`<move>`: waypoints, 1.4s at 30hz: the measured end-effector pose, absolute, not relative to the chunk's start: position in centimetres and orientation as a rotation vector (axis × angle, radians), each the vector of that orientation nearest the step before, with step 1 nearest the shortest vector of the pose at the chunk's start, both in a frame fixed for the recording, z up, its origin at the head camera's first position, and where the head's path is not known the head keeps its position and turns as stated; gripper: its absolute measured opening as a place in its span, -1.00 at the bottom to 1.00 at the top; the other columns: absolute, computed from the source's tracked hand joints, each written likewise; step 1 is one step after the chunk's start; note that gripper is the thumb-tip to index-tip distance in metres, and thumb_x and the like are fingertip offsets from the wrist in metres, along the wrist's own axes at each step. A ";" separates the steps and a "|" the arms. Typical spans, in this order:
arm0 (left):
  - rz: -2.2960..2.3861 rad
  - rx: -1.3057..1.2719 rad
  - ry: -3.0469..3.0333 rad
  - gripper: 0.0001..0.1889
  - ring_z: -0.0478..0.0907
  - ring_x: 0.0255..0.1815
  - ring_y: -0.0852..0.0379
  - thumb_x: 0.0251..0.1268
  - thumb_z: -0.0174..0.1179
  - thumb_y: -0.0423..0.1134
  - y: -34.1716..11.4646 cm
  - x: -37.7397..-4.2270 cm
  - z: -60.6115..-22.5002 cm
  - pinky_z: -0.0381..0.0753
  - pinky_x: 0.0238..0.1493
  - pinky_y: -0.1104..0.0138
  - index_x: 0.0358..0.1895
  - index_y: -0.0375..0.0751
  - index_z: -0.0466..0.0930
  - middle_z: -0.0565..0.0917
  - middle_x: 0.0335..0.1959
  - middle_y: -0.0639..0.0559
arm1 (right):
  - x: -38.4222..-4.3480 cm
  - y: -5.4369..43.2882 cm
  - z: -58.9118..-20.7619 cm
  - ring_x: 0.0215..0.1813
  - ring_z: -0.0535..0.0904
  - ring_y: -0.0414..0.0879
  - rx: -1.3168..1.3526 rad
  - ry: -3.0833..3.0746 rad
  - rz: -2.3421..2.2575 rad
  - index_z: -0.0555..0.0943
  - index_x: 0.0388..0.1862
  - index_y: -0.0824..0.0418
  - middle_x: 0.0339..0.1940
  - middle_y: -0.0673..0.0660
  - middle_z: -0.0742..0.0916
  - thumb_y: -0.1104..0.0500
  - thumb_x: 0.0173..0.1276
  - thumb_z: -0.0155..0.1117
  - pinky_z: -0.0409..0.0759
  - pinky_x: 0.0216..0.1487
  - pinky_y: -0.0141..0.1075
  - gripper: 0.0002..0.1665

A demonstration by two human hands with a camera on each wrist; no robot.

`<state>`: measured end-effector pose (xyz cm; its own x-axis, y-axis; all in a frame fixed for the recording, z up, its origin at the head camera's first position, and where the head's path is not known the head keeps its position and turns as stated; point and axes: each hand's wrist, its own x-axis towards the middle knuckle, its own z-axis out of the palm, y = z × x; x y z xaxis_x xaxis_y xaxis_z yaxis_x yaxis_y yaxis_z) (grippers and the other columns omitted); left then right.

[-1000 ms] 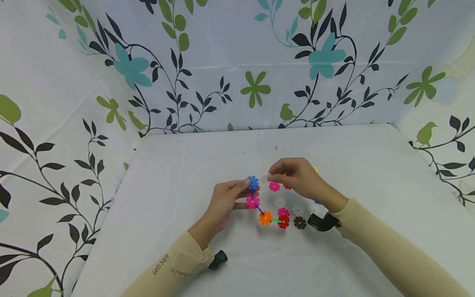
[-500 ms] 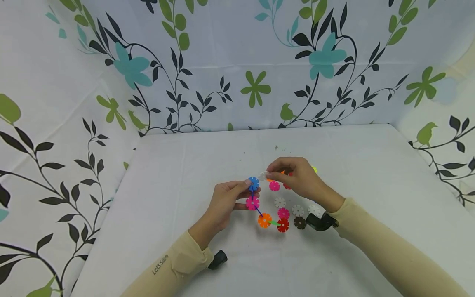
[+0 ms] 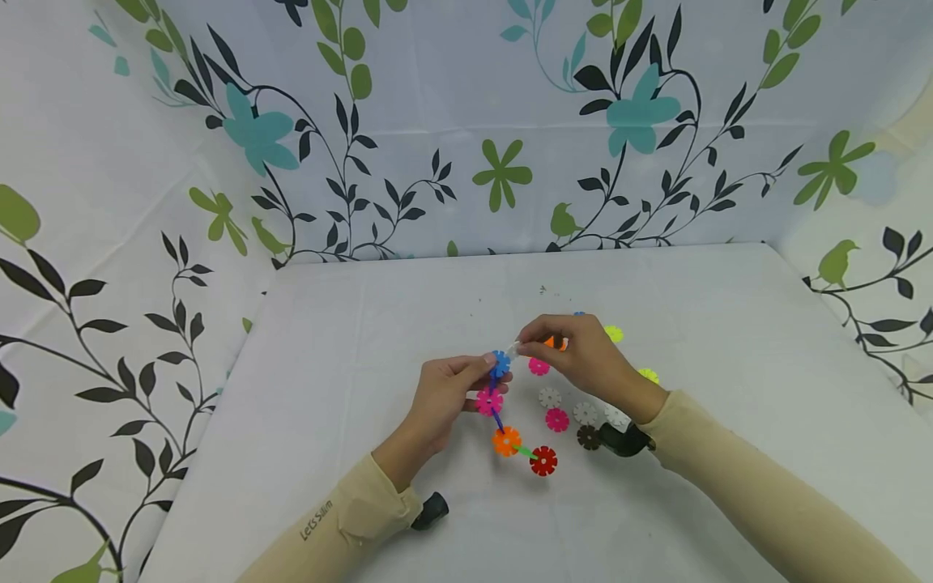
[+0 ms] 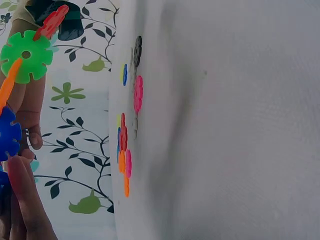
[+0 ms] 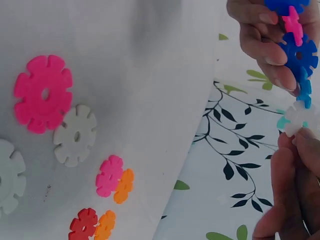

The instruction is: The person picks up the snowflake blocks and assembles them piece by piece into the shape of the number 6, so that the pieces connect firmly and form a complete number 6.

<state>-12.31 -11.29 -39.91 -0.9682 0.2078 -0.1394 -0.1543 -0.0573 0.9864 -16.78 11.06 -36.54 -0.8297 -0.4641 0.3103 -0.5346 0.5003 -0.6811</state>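
Observation:
My left hand (image 3: 437, 393) pinches the light blue disc (image 3: 500, 362) at the top of a chain of notched snowflake discs. Below it the chain runs through dark blue pieces, a pink disc (image 3: 489, 402), an orange disc (image 3: 506, 441), a green disc (image 4: 41, 59) and a red disc (image 3: 543, 461) at the hanging end. Between thumb and fingertip, my right hand (image 3: 583, 356) pinches a white snowflake disc (image 5: 295, 117). The white disc's edge meets the light blue disc (image 5: 304, 95); how deep their slots sit together I cannot tell.
Loose snowflake discs lie on the white table (image 3: 350, 324) below and behind my right hand, among them a brown disc (image 3: 589, 437), a pink disc (image 3: 557, 419), a white disc (image 3: 550, 397) and a yellow disc (image 3: 615, 333). A patterned cloth (image 3: 437, 121) hangs behind.
My right hand has moved slightly left, bringing the white disc against the light blue one. The chain's lower end has swung left and nearer the table's front.

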 end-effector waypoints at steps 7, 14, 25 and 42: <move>2.124 0.032 1.955 -0.61 0.76 -0.13 0.02 0.45 0.24 0.01 -11.0 -12.3 -39.7 0.70 -0.24 0.28 -0.01 -0.27 0.76 0.80 -0.18 -0.09 | -16.6 10.9 -37.0 -0.28 0.57 -0.20 0.896 -2.558 1.174 0.78 -0.15 0.08 -0.27 -0.16 0.78 0.22 0.28 0.52 0.58 -0.31 -0.27 -0.83; 2.130 0.035 1.962 -0.61 0.77 -0.17 0.03 0.45 0.25 -0.01 -10.9 -12.6 -40.0 0.65 -0.30 0.33 -0.01 -0.32 0.75 0.80 -0.20 -0.11 | -16.3 10.8 -37.5 -0.26 0.58 -0.20 0.889 -2.544 1.189 0.79 -0.15 0.11 -0.26 -0.14 0.79 0.23 0.26 0.52 0.60 -0.38 -0.30 -0.82; 2.137 -0.062 1.848 -0.59 0.75 -0.06 0.01 0.45 0.24 0.01 -10.9 -13.2 -40.8 0.72 -0.12 0.23 0.04 -0.30 0.71 0.77 -0.06 -0.14 | -16.7 11.8 -38.1 -0.11 0.70 -0.17 0.855 -2.572 1.442 0.73 0.15 0.08 -0.01 -0.08 0.78 0.09 0.46 0.35 0.71 -0.16 -0.18 -0.68; 2.275 -0.133 1.586 -0.54 0.68 0.07 -0.02 0.52 0.12 -0.11 -11.9 -13.2 -40.4 0.69 -0.02 0.19 0.38 -0.17 0.46 0.71 0.10 -0.10 | -18.9 17.5 -37.4 0.22 0.63 0.00 0.292 -2.303 1.830 0.46 0.46 0.19 0.32 0.23 0.61 -0.17 0.63 -0.05 0.63 0.07 -0.36 -0.36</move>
<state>-13.23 -11.92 -40.37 -0.9297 0.2396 -0.2797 -0.3453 -0.3028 0.8883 -18.90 17.46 -37.40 -0.9635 -0.0386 0.2649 -0.2667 0.2209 -0.9381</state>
